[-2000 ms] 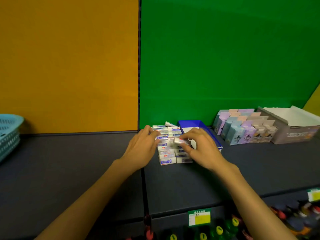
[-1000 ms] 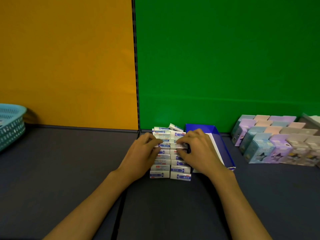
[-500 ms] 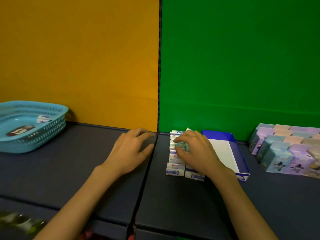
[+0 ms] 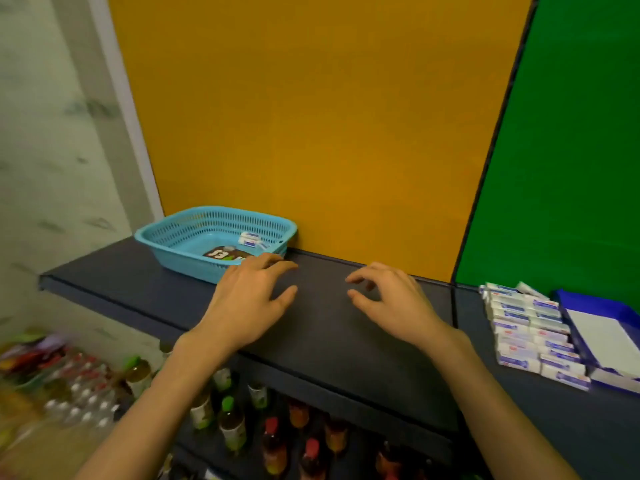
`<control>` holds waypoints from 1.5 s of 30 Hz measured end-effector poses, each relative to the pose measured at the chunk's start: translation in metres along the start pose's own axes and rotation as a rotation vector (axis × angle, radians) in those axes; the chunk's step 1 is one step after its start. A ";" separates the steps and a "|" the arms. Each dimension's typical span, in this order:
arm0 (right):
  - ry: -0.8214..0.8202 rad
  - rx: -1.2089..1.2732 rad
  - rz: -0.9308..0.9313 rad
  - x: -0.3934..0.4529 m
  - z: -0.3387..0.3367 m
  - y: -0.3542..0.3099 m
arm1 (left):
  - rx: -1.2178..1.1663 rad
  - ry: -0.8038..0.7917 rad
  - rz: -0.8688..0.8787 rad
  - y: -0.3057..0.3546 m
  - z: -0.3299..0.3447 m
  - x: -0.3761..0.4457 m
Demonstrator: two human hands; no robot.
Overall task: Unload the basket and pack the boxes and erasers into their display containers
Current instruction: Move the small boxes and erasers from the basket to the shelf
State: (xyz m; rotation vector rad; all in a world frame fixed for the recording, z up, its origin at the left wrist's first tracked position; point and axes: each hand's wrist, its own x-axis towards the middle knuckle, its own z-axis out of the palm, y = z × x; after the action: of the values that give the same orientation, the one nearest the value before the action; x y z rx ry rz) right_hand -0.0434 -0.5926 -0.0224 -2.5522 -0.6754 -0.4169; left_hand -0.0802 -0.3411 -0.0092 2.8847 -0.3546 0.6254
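A light blue plastic basket (image 4: 162, 239) stands on the dark shelf at the left, against the orange wall. Inside it lie a white eraser (image 4: 250, 239) and a dark packet (image 4: 225, 255). My left hand (image 4: 252, 299) hovers just right of the basket with fingers spread, holding nothing. My right hand (image 4: 391, 303) is beside it over the bare shelf, fingers loosely curled and empty. At the far right, rows of white and blue erasers (image 4: 530, 327) lie stacked beside a blue display tray (image 4: 571, 299).
The dark shelf (image 4: 329, 341) runs along the orange and green back panels. Below its front edge a lower shelf holds several bottles (image 4: 232, 424) and packets.
Both hands left the eraser stack and moved left toward the basket. The view swung left, so the basket is nearer the middle and the pastel boxes are out of sight.
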 end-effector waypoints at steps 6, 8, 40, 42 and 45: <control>0.053 -0.073 0.046 0.043 0.038 -0.082 | -0.005 0.033 -0.045 -0.096 -0.043 -0.035; 0.071 -0.097 0.051 0.057 0.047 -0.104 | -0.023 0.040 -0.050 -0.124 -0.053 -0.040; -0.110 -0.241 0.180 0.273 0.155 -0.106 | 0.064 -0.473 0.328 -0.285 0.048 0.206; -0.120 -0.261 0.191 0.277 0.158 -0.104 | 0.093 -0.515 0.362 -0.285 0.061 0.219; -0.123 -0.276 0.219 0.277 0.162 -0.098 | 0.101 -0.574 0.401 -0.287 0.083 0.235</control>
State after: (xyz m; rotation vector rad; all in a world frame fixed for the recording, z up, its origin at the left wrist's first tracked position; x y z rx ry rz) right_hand 0.1629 -0.3280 -0.0143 -2.8944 -0.3954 -0.2970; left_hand 0.2357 -0.1299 -0.0157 3.0597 -1.0167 -0.1704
